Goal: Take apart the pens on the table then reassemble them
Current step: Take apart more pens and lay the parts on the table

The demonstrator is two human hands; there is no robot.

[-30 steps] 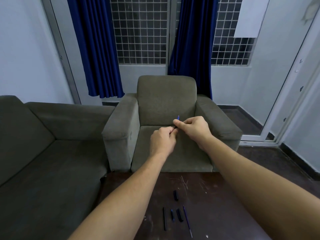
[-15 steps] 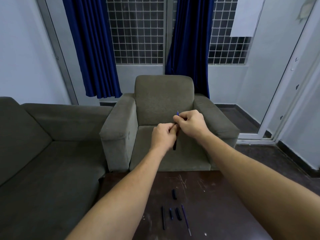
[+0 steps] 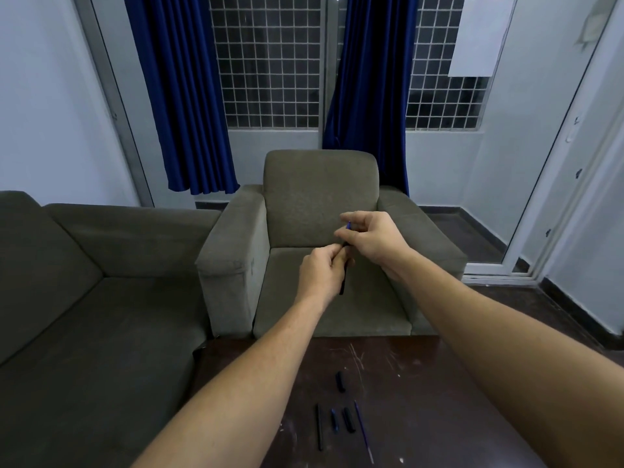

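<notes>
While I work in the air in front of the armchair (image 3: pixel 320 197), my left grip (image 3: pixel 322 268) is curled round a pen's dark barrel (image 3: pixel 343 284), which hangs below my fist. My right grip (image 3: pixel 374 239) pinches the blue refill (image 3: pixel 348 225) poking out the top, thumb + forefinger. I reckon this is the take-apart step, refill partway out, tho it could be going in; can't tell. Other parts lie on the desk (image 3: pixel 422 383) near me: long black tube (image 3: pixel 318 427), short blue bit (image 3: pixel 333 421), short black bit (image 3: pixel 348 420), loose refill (image 3: pixel 363 432), and a cap (image 3: pixel 341 381) just beyond. Next: pull straight along the barrel, no bending, then lay both pcs beside the rest.
</notes>
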